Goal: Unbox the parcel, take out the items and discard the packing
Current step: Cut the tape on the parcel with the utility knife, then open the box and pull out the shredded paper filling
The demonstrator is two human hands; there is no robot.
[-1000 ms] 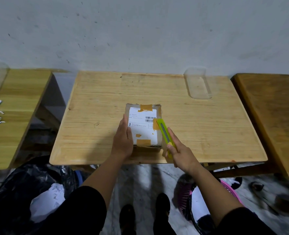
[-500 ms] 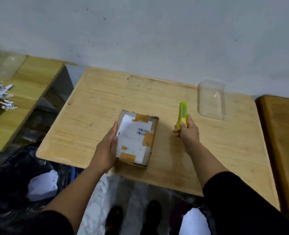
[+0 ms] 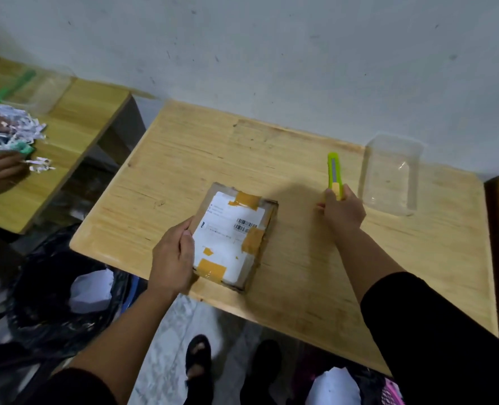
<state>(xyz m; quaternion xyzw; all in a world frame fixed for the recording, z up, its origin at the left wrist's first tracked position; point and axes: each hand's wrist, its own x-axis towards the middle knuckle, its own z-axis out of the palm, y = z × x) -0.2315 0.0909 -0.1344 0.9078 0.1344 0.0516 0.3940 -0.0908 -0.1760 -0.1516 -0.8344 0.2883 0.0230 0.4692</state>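
The left hand (image 3: pixel 172 258) is curled around the near left edge of the parcel (image 3: pixel 233 239), fingers over its top face, gripping it. The right hand (image 3: pixel 343 211) is closed around the butt end of a yellow-green utility knife (image 3: pixel 334 175), which lies flat on the bench (image 3: pixel 184 159) pointing away from the person, well to the right of the parcel.

Containers: a clear plastic tub (image 3: pixel 390 175) stands just right of the knife, near the wall; nothing is visible inside it. A black rubbish bag (image 3: pixel 46 287) sits on the floor left of the bench, holding crumpled white paper (image 3: pixel 91 292).

The parcel rests on the bench near its front edge, turned slightly clockwise. It is a small, shallow brown cardboard box, flaps closed. A white shipping label with a barcode covers most of the top. Patches of tan packing tape overlap the label at the far edge, the right side and the near left corner. The box corners look worn.
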